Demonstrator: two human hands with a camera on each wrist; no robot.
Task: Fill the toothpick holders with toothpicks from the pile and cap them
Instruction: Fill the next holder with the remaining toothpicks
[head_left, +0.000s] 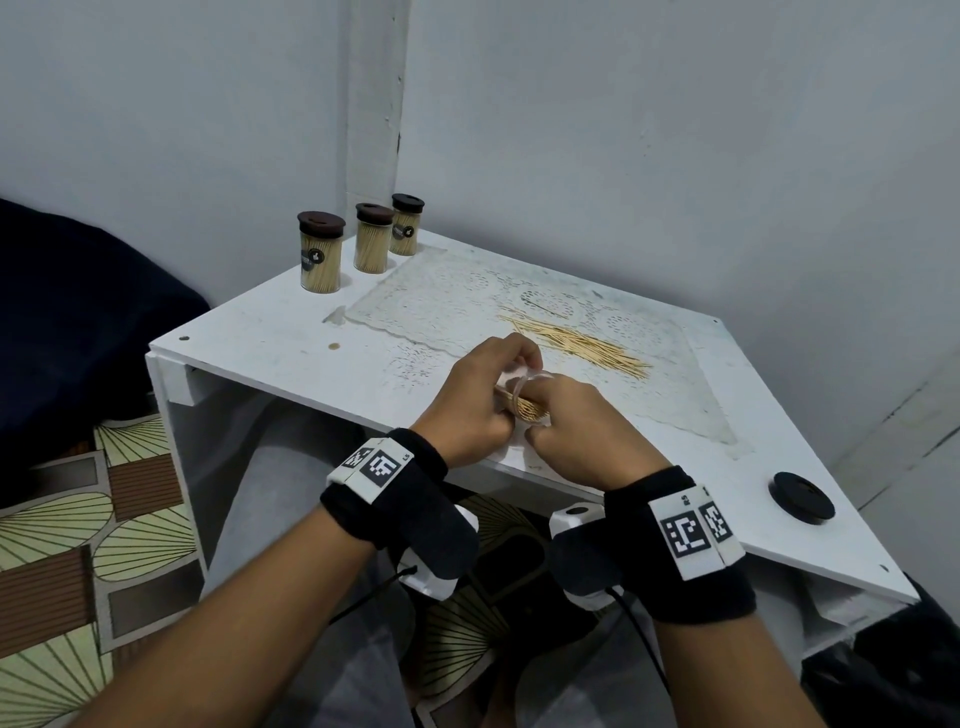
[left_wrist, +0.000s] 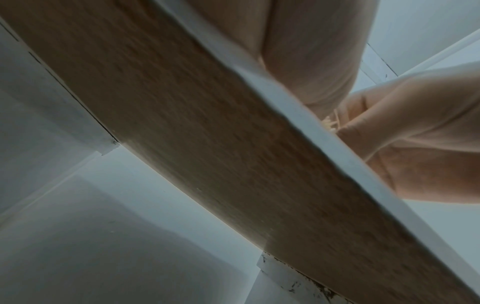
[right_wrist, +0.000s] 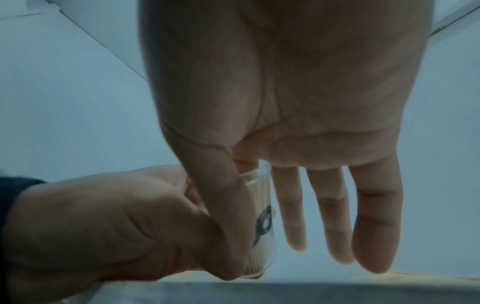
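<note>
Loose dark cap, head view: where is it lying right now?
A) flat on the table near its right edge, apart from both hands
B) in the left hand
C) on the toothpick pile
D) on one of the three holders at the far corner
A: the loose dark cap lies flat on the table near the right edge, clear of both hands.

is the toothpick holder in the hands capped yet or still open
Still open. The holder lies tipped between both hands with toothpick ends showing at its mouth, and a loose dark cap sits on the table.
</note>
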